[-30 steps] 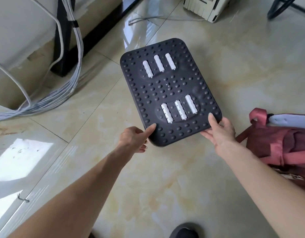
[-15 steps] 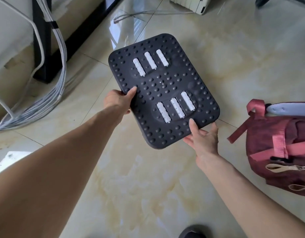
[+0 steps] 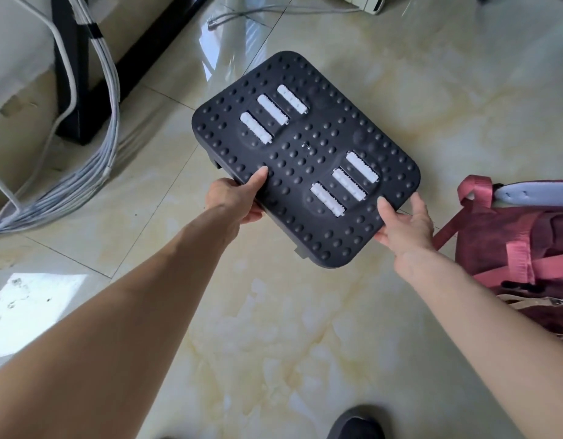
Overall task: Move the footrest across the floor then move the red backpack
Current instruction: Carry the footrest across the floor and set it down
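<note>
The footrest (image 3: 308,147) is a black studded board with two sets of three white rollers, tilted over the pale marble floor. My left hand (image 3: 236,198) grips its near left edge, thumb on top. My right hand (image 3: 403,223) holds the near right corner, thumb pressed on the studs. The red backpack (image 3: 527,248) lies on the floor at the right edge, straps loose, just beside my right hand and partly cut off by the frame.
A bundle of grey cables (image 3: 80,172) runs down a black desk leg (image 3: 71,74) at the left. A white device (image 3: 359,1) sits at the top. A pale blue object (image 3: 533,194) rests on the backpack. A dark shoe (image 3: 356,423) shows at the bottom.
My left hand slid from the footrest's left side down to its near left edge. The footrest has shifted toward me and to the right, its underside lip now showing.
</note>
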